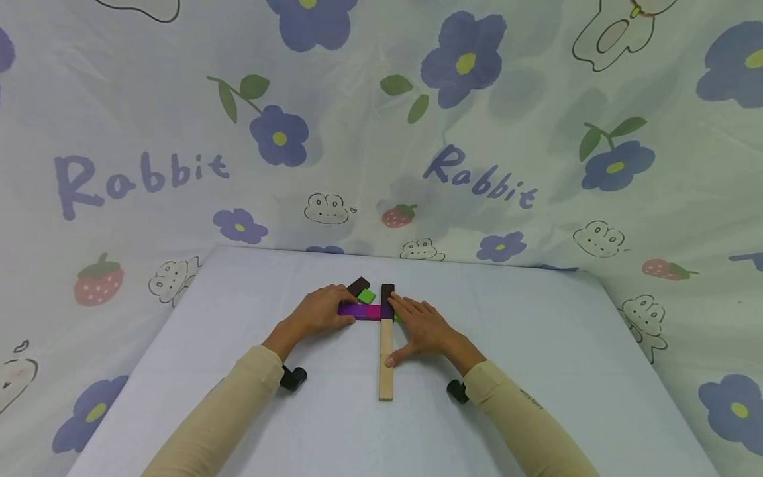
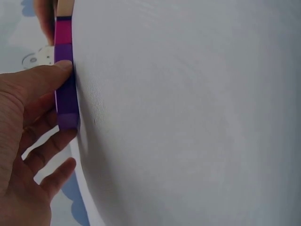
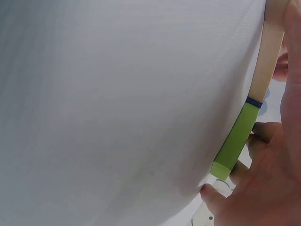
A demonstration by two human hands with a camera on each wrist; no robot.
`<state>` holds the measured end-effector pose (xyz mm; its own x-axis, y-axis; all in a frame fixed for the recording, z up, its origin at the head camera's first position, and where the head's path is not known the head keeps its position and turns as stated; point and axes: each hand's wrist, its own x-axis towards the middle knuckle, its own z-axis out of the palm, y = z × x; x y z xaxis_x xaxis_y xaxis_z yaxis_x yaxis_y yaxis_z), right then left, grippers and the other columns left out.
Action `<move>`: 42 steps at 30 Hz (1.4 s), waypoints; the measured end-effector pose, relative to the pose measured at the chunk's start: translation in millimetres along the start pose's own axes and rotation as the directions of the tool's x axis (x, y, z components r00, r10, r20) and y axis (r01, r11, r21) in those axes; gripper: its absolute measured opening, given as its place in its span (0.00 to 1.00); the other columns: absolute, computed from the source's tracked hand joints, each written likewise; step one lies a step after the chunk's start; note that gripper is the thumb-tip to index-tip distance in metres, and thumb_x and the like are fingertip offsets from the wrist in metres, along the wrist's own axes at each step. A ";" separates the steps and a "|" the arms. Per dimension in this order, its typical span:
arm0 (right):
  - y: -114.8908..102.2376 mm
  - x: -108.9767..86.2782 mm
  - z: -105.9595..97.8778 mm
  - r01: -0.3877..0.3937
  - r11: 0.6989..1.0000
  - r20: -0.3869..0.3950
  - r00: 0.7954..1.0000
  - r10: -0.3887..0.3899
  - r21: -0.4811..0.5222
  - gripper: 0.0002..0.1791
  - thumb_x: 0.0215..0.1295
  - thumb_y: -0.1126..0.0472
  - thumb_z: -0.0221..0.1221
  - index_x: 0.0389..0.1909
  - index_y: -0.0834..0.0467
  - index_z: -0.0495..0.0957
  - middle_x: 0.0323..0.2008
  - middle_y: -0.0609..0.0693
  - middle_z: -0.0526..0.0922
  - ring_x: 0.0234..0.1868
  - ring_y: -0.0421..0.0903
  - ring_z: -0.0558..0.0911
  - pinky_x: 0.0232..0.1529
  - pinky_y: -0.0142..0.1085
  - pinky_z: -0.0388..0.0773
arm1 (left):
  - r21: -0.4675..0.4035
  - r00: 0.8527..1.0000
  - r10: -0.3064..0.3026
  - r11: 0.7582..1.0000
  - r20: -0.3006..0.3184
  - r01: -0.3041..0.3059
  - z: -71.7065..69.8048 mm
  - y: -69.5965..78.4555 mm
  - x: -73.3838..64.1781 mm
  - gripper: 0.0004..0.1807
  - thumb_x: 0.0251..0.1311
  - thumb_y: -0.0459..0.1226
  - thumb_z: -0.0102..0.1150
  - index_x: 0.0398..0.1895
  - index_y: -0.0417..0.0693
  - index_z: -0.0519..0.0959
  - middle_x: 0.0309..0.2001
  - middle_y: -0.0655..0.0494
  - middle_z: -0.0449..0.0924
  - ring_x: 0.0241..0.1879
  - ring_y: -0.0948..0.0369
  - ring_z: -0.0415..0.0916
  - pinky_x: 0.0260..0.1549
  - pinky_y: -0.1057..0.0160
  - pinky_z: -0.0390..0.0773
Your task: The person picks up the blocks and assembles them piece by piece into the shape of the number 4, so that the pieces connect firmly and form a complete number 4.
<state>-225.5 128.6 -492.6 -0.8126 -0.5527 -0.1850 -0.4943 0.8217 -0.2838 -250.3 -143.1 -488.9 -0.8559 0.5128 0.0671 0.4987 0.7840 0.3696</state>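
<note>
My left hand (image 1: 318, 311) pinches a purple block (image 2: 65, 92) between thumb and fingers. A magenta block (image 1: 373, 311) continues from it to a straight row: light wooden blocks (image 1: 386, 364) with a dark block (image 1: 387, 301) at the far end. My right hand (image 1: 424, 328) lies spread along this row's right side. Its thumb touches the wood, and its fingertips reach the dark block. In the right wrist view, a green block (image 3: 237, 139) sticks out from the row, with fingers behind it; the hand mostly hides it from the head view.
A loose black-brown block (image 1: 358, 286) and a bright green block (image 1: 366, 297) lie just beyond the left fingers. White cloth (image 1: 334, 424) covers the table. A patterned curtain (image 1: 357, 132) hangs behind. Black wrist cameras (image 1: 293, 379) sit under the sleeves.
</note>
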 end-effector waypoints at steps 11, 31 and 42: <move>1.4 1.5 -0.2 0.004 1.000 -0.005 1.000 -0.004 0.002 0.75 0.38 0.21 0.70 0.82 0.49 0.45 0.81 0.45 0.46 0.79 0.51 0.51 0.75 0.59 0.48 | 0.006 1.000 -0.003 1.000 0.002 0.003 -0.5 -0.1 -0.1 0.21 0.59 0.47 0.73 0.53 0.47 0.85 0.48 0.55 0.81 0.51 0.54 0.78 0.54 0.49 0.79; 1.7 -1.1 -1.0 0.007 1.000 -0.007 1.000 -0.006 0.007 0.74 0.38 0.22 0.70 0.82 0.50 0.45 0.81 0.46 0.46 0.79 0.51 0.52 0.75 0.59 0.48 | -0.015 0.999 -0.029 0.999 0.013 0.029 -2.2 2.3 -0.6 0.25 0.57 0.49 0.73 0.55 0.47 0.84 0.46 0.57 0.79 0.43 0.60 0.75 0.49 0.54 0.80; 0.7 -1.8 -1.3 0.015 1.000 -0.007 1.000 -0.015 0.023 0.74 0.39 0.22 0.70 0.82 0.50 0.45 0.81 0.46 0.46 0.79 0.52 0.51 0.75 0.59 0.48 | -0.040 0.998 -0.054 0.998 0.011 0.055 -3.5 2.3 1.5 0.27 0.61 0.52 0.68 0.58 0.46 0.82 0.51 0.53 0.79 0.47 0.56 0.77 0.53 0.50 0.79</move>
<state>-224.7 130.3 -491.2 -0.8075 -0.5636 -0.1740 -0.4990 0.8100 -0.3081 -250.9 -141.7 -484.8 -0.8801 0.4734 0.0367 0.4454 0.7963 0.4093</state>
